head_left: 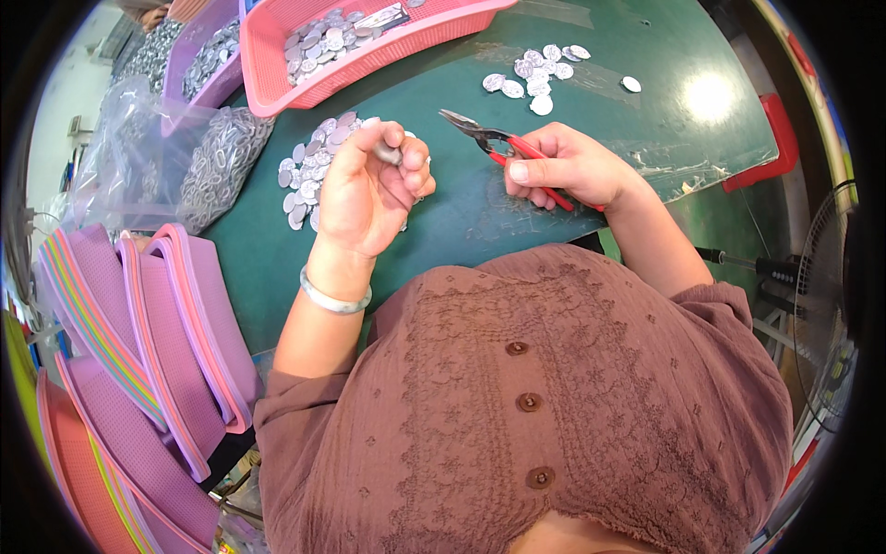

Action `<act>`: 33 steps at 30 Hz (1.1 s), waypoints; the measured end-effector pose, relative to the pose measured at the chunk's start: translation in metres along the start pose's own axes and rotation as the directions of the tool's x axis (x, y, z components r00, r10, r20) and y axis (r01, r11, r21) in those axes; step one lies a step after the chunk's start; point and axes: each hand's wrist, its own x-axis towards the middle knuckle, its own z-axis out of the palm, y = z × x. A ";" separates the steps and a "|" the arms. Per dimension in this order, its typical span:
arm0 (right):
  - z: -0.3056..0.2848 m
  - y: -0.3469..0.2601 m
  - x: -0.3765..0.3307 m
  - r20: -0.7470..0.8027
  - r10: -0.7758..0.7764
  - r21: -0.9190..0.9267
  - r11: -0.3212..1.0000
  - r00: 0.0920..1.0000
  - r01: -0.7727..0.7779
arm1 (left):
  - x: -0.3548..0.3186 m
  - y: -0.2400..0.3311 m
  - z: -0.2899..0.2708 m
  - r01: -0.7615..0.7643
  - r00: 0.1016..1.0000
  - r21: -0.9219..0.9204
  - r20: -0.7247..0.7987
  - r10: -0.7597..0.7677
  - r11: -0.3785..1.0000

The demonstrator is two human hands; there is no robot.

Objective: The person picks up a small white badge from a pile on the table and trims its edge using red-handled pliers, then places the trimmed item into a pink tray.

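Note:
My right hand (568, 166) is closed around the red-handled pliers (484, 137), whose narrow metal jaws point up and to the left over the green table. To the left, my left hand (369, 189) is turned palm up with its fingers curled in. Something small and grey (388, 153) shows at its fingertips, too small to name. Behind and beside that hand lies a pile of flat silver oval metal pieces (309, 175), partly hidden by it. A smaller group of the same silver pieces (535, 72) lies beyond the pliers, with one single piece (631, 84) off to its right.
A pink basket (369, 65) of metal pieces stands at the far edge, beside a purple basket (175, 83). A clear bag of metal links (226, 166) is at the left. Stacked purple and pink baskets (175, 332) stand near left. A fan (826, 305) is at the right.

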 end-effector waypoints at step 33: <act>-0.003 0.005 0.001 0.005 -0.016 0.042 0.999 1.000 0.016 | 0.032 0.072 0.024 -0.087 0.828 0.910 0.293 0.479 -0.406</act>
